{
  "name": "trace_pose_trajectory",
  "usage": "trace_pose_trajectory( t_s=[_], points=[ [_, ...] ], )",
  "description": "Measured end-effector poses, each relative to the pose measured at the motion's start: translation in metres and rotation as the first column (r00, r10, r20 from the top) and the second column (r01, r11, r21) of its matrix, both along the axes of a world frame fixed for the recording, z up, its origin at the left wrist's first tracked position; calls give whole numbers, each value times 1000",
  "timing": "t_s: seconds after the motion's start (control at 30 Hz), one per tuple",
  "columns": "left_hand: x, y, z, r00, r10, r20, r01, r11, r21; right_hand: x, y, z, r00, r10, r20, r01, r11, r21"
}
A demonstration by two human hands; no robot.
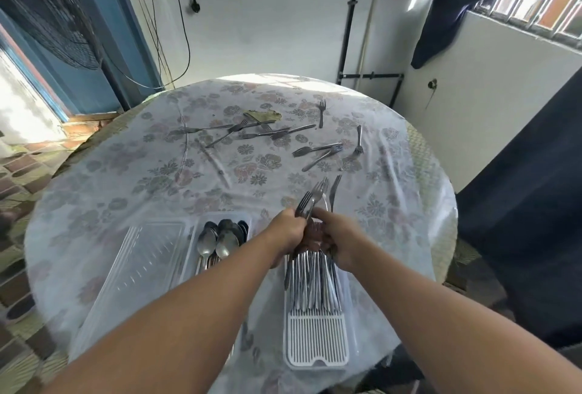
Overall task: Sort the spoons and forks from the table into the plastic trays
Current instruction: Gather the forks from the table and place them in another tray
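My left hand (288, 231) and my right hand (338, 240) meet over the far end of the fork tray (316, 349), a white slatted plastic tray at the near right. Both grip a bunch of forks (313, 196) whose tines stick up and away from me. Below the hands, many fork handles (311, 283) lie side by side in that tray. Left of it, the spoon tray (220, 217) holds a pile of spoons (217, 242). Several loose forks (248, 132) lie scattered across the far half of the table, and a few more forks (324, 151) lie to the right.
A clear plastic lid (141, 261) lies at the near left beside the spoon tray. The round table (126, 173) wears a flowered cloth under clear plastic. A torn patch (267, 115) shows at the far middle. A fan (47, 15) stands at the far left.
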State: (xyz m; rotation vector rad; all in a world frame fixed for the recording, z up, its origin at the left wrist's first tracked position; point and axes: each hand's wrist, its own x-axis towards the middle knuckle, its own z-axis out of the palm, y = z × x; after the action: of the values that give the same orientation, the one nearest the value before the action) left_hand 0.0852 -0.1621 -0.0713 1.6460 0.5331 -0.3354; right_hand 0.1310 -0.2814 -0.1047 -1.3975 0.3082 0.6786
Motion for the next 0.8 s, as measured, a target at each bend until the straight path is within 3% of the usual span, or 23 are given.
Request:
trace_pose_trajectory(
  t_s=[0.1,0.27,0.37,0.47,0.6,0.7,0.8],
  points=[
    [-13,-8,-2,1000,25,13,-26,998,50,-12,-11,1,999,5,43,-3,998,-57],
    [-21,-12,-11,998,51,34,-60,927,370,-27,-22,2,971,67,231,-10,971,-241],
    [-23,-5,-19,989,11,147,-50,964,261,-33,-24,-3,909,226,350,-33,876,-480],
    [-21,3,-22,970,71,234,-136,951,278,-41,-25,-14,858,355,371,-2,726,-688],
    [-20,11,-19,983,84,164,-115,974,193,-49,-15,-16,807,500,315,-15,550,-835],
    [-20,13,-30,991,-75,112,29,930,366,-56,-4,-20,807,503,309,-26,552,-833],
    [-21,10,-40,976,-215,35,144,759,635,-65,0,-37,811,499,306,-24,550,-835]
  ],
)
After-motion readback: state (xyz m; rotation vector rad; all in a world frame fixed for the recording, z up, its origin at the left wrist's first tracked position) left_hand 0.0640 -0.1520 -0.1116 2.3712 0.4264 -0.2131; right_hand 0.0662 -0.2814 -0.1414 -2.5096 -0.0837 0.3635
